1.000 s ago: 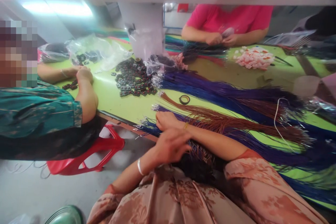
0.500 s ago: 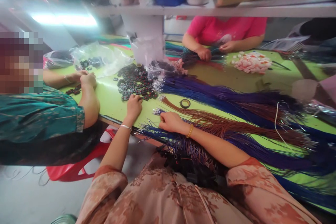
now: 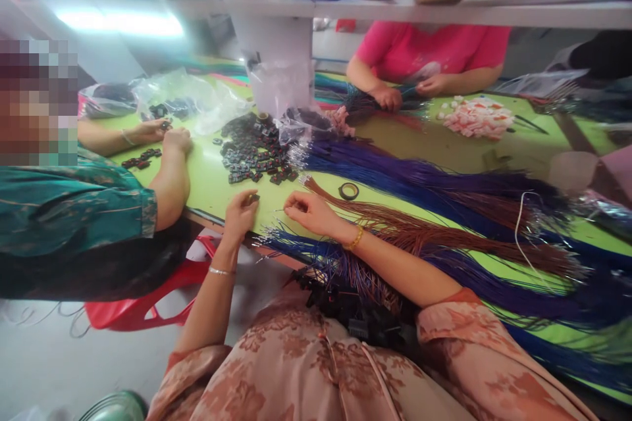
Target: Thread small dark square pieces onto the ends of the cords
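Small dark connector piece (image 3: pixel 253 198) pinched in fingertips of left hand (image 3: pixel 240 214), just left of frame centre, above the near edge of the green table (image 3: pixel 207 187). Piece is blackish and blocky; finer detail is too small to tell. Right hand (image 3: pixel 307 210) just beside it, fingers curled narrow, thumb and forefinger pinched together; a thin wire seems to run from them toward the left hand, but what they grip cannot be told for sure. Right wrist lies over a fan of blue-purple wires (image 3: pixel 316 250) with bare metal tips. Brown wire bundle (image 3: pixel 419 230) runs to the right of it, a longer blue bundle (image 3: pixel 395 168) above that. Pile of like dark pieces (image 3: pixel 254 151) up from the hands; small tape ring (image 3: pixel 348 191) to their right. Person in teal sleeve (image 3: pixel 74 210) at left; person in pink shirt (image 3: pixel 434 46) at top.
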Demonstrator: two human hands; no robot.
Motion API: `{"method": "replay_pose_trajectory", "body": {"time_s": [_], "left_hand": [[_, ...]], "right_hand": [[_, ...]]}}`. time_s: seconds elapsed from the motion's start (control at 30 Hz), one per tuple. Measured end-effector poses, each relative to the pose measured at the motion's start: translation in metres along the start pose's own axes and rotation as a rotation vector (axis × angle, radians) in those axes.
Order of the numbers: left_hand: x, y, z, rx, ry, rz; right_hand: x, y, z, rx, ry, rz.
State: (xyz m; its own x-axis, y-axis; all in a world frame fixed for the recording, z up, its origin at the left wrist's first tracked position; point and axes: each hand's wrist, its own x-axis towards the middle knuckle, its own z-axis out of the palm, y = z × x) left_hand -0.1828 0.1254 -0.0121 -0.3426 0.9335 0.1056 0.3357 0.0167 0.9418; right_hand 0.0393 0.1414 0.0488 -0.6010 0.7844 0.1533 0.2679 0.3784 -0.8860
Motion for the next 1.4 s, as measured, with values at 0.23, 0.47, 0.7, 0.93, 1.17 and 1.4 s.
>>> {"method": "replay_pose_trajectory", "body": {"time_s": [0.23,0.47,0.7,0.93,1.17,1.4], "left_hand": [[-0.052,0.039,0.018,-0.74,-0.133,-0.261],[-0.069,0.045,0.033,-0.937,-0.233,-0.376],[-0.075,0.049,0.044,-0.993,-0.291,-0.434],[-0.077,0.046,0.045,-1.015,-0.276,-0.428],[-0.081,0.048,0.05,-0.963,-0.203,-0.393],[-0.087,0.043,0.057,-0.868,-0.134,-0.367]], "right_hand": [[-0.001,-0.011,0.004,0.157,0.026,-0.049],[-0.018,-0.007,0.004,-0.068,0.133,0.017],[-0.028,-0.006,0.001,-0.274,0.173,0.013],[-0.03,-0.003,0.005,-0.377,0.193,-0.024],[-0.03,0.0,0.009,-0.37,0.17,-0.039],[-0.036,0.01,0.007,-0.353,0.051,-0.114]]}}
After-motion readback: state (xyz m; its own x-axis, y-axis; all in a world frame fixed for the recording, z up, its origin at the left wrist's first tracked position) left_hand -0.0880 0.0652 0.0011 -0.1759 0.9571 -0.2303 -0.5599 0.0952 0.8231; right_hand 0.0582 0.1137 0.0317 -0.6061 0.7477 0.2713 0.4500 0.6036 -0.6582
